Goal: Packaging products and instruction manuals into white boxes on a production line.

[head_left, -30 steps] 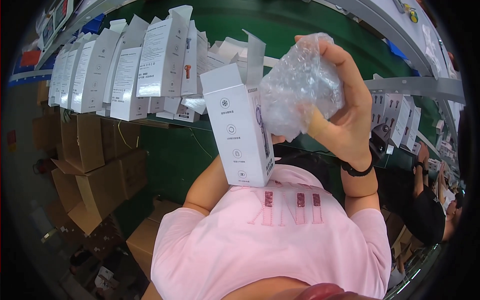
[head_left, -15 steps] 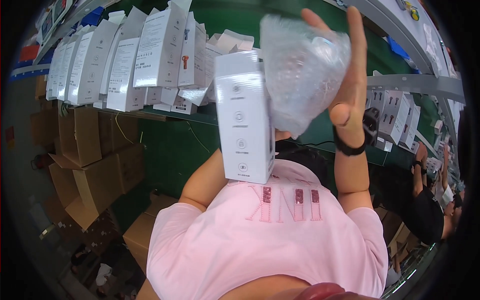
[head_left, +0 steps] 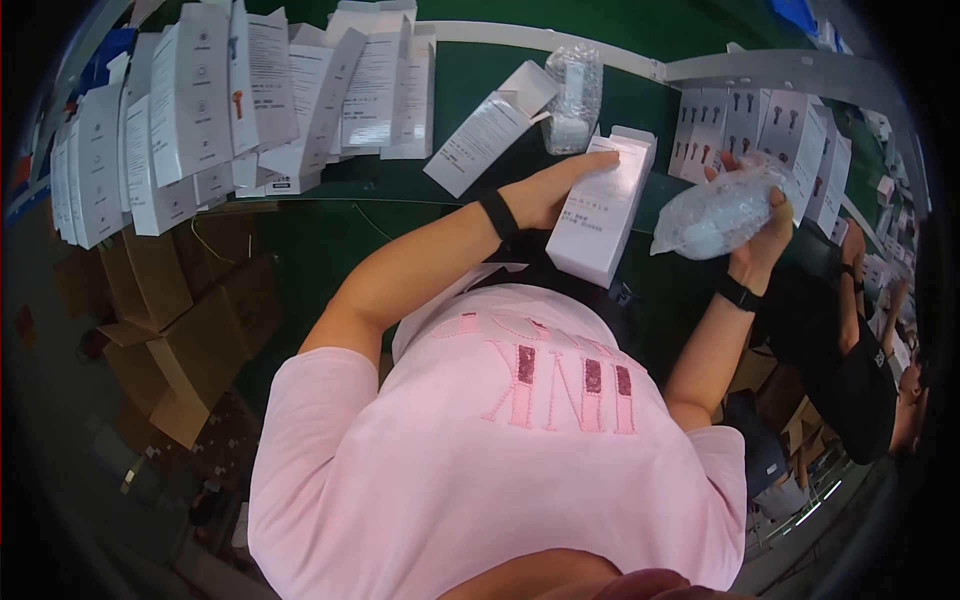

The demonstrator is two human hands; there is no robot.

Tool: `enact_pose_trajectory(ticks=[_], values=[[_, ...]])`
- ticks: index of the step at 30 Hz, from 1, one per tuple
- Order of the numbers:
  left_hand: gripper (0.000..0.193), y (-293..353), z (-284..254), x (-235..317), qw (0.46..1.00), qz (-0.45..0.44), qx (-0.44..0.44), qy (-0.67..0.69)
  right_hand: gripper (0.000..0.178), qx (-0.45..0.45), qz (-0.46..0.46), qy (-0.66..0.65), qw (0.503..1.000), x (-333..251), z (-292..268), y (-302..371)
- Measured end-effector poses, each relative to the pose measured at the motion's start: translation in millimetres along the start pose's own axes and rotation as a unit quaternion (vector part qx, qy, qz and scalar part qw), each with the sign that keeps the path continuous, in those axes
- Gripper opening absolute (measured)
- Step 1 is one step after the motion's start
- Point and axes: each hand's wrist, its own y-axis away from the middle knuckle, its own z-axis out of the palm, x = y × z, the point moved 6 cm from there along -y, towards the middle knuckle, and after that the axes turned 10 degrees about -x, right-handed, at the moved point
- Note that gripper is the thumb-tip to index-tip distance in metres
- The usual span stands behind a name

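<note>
My left hand (head_left: 556,190) is closed round a tall white carton (head_left: 600,222), its fingers along the upper part near the flap. The carton stands tilted in front of my chest. To its right, my right hand (head_left: 766,235) grips a bubble-wrapped bundle (head_left: 712,215), pale through the clear wrap, with fingers curled over its far side. The bundle and the carton are apart. Just beyond my left hand, a second white carton (head_left: 482,145) leans with its flap open, beside another bubble-wrapped bundle (head_left: 574,100) on the green table.
Rows of white cartons (head_left: 190,100) fill the left of the table. More cartons with printed pictures (head_left: 700,125) stand at the right by a metal rail (head_left: 740,68). Brown cardboard boxes (head_left: 190,340) sit below on the left. Another person (head_left: 850,370) is at the far right.
The carton and the bundle have come apart. The bundle has moved right and down, and my right fingers have curled round it. The carton has gone right, with my left hand now visible on it.
</note>
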Motion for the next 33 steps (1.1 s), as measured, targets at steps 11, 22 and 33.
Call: enact_pose_trajectory(ticks=[11,22,33], values=[[0.059,-28,-9,-14,0.997,-0.051,-0.048,0.023,0.048,-0.014,0.024,0.196,0.98,-61,23,29],[0.05,27,75,16,0.961,0.088,-0.02,-0.26,0.035,-0.106,-0.226,-0.039,0.968,-111,95,-4],[0.047,87,113,18,0.828,0.305,0.04,-0.469,0.032,-0.114,-0.014,0.038,0.993,-45,151,0]])
